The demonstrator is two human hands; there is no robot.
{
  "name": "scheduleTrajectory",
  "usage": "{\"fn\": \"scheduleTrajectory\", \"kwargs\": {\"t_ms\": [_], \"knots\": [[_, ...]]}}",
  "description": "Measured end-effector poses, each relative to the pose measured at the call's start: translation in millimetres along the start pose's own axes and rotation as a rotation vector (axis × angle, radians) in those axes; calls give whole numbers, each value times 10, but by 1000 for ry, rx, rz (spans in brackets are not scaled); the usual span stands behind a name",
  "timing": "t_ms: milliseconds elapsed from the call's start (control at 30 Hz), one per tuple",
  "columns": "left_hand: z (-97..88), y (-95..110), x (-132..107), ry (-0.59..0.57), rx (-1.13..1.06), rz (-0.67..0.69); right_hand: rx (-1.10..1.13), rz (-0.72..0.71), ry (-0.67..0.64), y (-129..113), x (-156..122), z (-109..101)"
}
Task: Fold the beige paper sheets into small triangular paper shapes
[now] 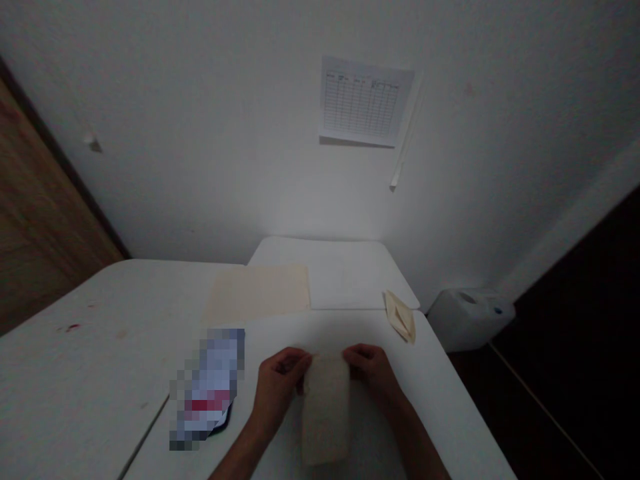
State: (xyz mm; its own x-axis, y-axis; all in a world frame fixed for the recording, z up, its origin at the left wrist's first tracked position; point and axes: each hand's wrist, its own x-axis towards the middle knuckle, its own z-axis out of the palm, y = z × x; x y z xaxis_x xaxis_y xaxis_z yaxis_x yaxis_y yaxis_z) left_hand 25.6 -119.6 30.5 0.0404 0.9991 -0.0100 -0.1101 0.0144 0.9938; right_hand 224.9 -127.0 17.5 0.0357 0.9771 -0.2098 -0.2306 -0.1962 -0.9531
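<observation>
A narrow, folded beige cloth (pixel 326 413) hangs upright over the white table, its top edge toward the wall. My left hand (pixel 285 373) pinches its upper left corner between thumb and fingers. At the upper right corner, my right hand (pixel 367 363) grips it the same way. The material looks soft and slightly rough, though dim light leaves the exact fabric unclear. Left of my left hand lies a phone-like object (pixel 215 380), mostly pixelated, with a dark rounded edge showing.
A flat beige sheet (pixel 257 290) lies toward the back of the white table (pixel 410 413). A small folded beige piece (pixel 400 317) rests near the right edge. A white plastic jug (pixel 470 317) stands beyond that edge. A printed chart (pixel 367 100) is on the wall.
</observation>
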Motion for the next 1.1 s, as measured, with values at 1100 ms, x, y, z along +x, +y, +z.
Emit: {"fn": "scheduleTrajectory", "kwargs": {"t_ms": [1100], "knots": [[-149, -186, 221, 42, 884, 223, -911, -291, 148, -89, 34, 4]]}}
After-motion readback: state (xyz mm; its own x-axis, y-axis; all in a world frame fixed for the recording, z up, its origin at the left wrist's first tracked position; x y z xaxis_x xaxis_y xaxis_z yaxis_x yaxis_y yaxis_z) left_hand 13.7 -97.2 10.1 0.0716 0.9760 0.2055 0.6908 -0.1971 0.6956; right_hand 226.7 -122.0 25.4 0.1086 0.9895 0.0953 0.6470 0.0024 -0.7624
